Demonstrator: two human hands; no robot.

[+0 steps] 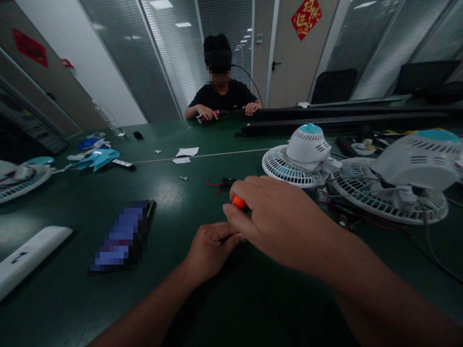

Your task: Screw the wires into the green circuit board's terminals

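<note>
Nearest, on the dark green bench [72,289], the left hand [208,250] rests with its fingers curled tight around something small (too hidden to name). Touching it from above, the right hand [278,219] closes its fingers on an orange-handled tool [238,201]. Just beyond lie red wires [213,183], and to the right two white fan heads [307,156] lie face down. Farther off, another person [220,94] works across the bench.
</note>
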